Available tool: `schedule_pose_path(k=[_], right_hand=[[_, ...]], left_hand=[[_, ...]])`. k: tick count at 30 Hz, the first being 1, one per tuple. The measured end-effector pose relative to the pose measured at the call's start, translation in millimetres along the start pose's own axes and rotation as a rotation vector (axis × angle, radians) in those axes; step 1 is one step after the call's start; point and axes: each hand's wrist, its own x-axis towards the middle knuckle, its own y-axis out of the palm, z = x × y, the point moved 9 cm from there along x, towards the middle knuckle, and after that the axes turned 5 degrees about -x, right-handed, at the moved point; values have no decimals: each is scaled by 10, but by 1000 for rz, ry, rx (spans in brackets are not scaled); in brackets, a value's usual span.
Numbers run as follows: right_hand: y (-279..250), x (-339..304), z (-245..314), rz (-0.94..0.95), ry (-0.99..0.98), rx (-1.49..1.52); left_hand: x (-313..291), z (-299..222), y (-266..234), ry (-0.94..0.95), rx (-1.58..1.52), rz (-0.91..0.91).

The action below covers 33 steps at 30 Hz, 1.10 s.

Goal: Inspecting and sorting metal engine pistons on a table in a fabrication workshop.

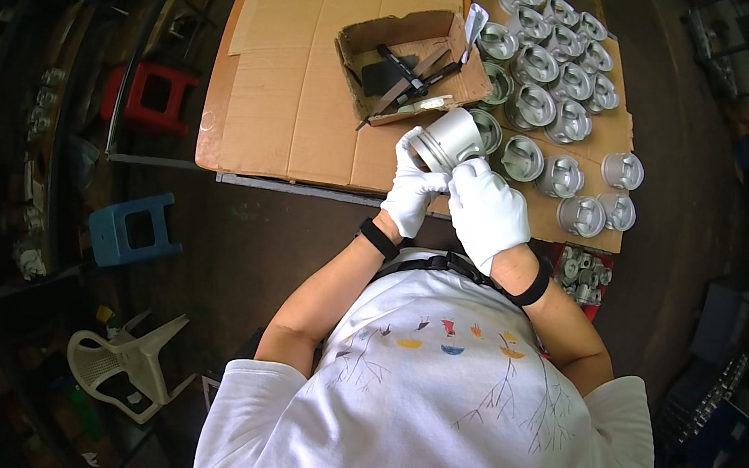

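A silvery metal piston [454, 135] is tilted on its side in front of me, over the near edge of the cardboard-covered table. My left hand [412, 187], in a white glove, is closed round its grooved end. My right hand [489, 214], gloved as well, has its fingers curled together against the piston's near side. Whatever those fingertips may pinch is hidden. Just beyond the piston is an open cardboard box [350, 65] holding black tools and a flat strip. Many similar pistons [522, 159] stand to the right.
Cardboard sheets [286, 120] cover the table left of the box. Two more pistons [622, 171] stand near the right edge. Below that edge sits a red crate [591, 311] of metal parts. On the left floor are red [150, 98] and blue stools [134, 229] and a pale plastic chair [130, 358].
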Motion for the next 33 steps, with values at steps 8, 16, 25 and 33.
schedule_pose_path(k=[8,16,25,33], right_hand=[[17,21,-16,34,18,11],[42,12,-24,35,11,1],[43,9,-28,32,12,1],[38,1,-29,39,25,3]], left_hand=[[-6,17,-4,-21,-35,7],[9,12,10,2,-43,17],[8,30,13,-17,-42,14],[7,39,2,-23,-18,8]])
